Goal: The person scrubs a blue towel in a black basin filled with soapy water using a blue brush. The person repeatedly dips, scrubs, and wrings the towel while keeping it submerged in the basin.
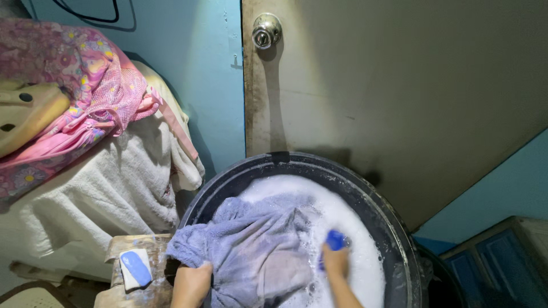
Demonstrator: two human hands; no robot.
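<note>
A round black basin [377,214] holds soapy white water. A wet lavender towel [257,245] lies across its left side, draped over the rim. My left hand [193,283] grips the towel's near left edge at the rim. My right hand [335,263] presses a blue scrub brush [334,239] onto the towel's right edge, in the foam.
A blue soap bar on a white wrapper [136,268] rests on a worn wooden stool left of the basin. White towels and a pink floral cloth [85,85] are piled at the left. A beige door with a metal knob [266,29] stands behind the basin. Blue cabinet at lower right.
</note>
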